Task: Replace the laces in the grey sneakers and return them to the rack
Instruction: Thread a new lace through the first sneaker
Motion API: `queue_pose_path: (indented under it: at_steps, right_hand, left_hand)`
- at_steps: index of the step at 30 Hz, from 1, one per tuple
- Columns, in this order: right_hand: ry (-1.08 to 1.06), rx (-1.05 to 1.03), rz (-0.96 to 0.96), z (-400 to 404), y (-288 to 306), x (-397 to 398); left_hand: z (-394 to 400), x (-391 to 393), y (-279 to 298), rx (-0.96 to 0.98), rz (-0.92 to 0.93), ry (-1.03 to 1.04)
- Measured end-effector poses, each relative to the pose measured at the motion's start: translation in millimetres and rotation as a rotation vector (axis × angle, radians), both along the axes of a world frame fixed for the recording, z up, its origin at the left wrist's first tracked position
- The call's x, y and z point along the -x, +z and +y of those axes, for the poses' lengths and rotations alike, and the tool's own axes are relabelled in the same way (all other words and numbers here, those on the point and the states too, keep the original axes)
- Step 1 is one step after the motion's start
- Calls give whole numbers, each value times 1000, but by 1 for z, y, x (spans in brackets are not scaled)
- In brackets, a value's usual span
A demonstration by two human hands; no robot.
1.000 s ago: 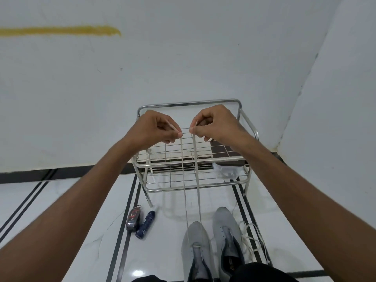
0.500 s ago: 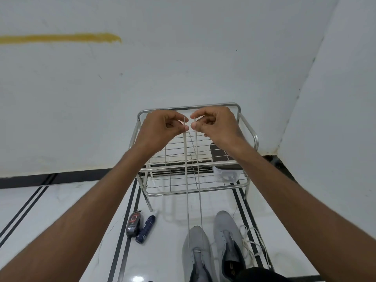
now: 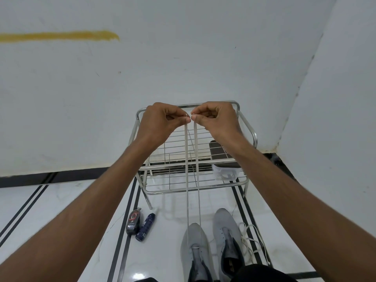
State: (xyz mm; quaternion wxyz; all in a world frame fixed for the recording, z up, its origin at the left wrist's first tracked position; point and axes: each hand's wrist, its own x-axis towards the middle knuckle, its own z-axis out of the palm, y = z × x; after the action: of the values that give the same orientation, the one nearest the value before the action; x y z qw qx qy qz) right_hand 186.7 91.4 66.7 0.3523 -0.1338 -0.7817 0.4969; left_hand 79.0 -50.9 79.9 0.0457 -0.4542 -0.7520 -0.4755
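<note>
White floor (image 3: 77,210), sneakers (image 3: 194,243), rack (image 3: 195,186), bottles (image 3: 145,226)

Grey sneakers (image 3: 211,247) side by side on floor; white lace (image 3: 187,169) taut from left one; rack (image 3: 247,129) behind.

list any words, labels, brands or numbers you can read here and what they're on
None can be read.
Grey oval bottle on the floor: a red ring mark and small print below it, too blurred to read.
Dark blue bottle beside it: pale print, too small to read.
Right grey sneaker: a gold mark on its insole, illegible.
Shoe rack, lace, walls: no text visible.
</note>
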Motion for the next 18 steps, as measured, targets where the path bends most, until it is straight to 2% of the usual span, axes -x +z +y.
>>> queue_pose_path:
  at_steps: [18]
  right_hand:
    - [-6,0,6,-5,4,2]
  left_hand:
    - [0,2,1,18,20,22]
